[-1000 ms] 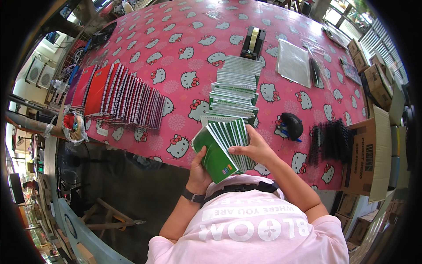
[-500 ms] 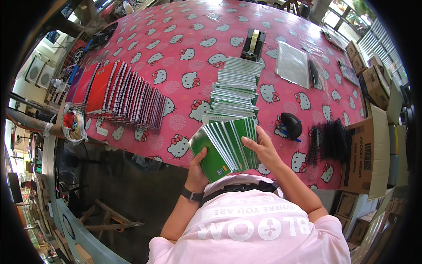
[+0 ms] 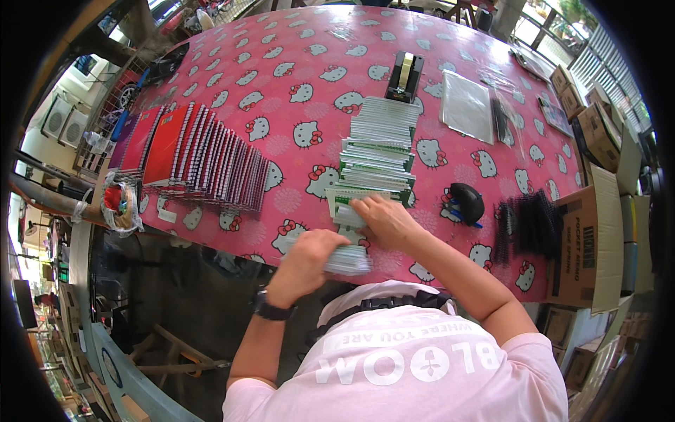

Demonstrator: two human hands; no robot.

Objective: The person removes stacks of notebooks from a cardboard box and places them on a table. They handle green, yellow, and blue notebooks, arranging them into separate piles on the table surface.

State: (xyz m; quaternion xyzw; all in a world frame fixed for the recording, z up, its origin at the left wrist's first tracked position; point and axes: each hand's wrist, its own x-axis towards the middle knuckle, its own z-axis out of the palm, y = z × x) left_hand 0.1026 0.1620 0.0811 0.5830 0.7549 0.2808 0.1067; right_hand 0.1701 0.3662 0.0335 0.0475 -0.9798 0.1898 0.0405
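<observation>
A: Where is the left hand, and what does it have?

B: The left hand (image 3: 306, 257), a dark wristband (image 3: 271, 307) below it, is at the near edge of the pink patterned table (image 3: 281, 190). Its fingers are bent, grasping the left part of a pale-edged bundle of notebooks (image 3: 349, 262). The bundle is blurred, so its exact lie is unclear.

A: And the right hand?

B: The right hand (image 3: 389, 221) is farther in, half curled, palm down, its fingertips touching the near end of a long row of green and white notebooks (image 3: 383, 130). I can't make out whether it grips any.

A: What surrounds them?

B: At the row's far end stands a black tape dispenser (image 3: 404, 79). Red notebooks (image 3: 200, 158) lean together on the left; black spiral coils (image 3: 538, 224) lie on the right, beside a cardboard box (image 3: 589, 246).
</observation>
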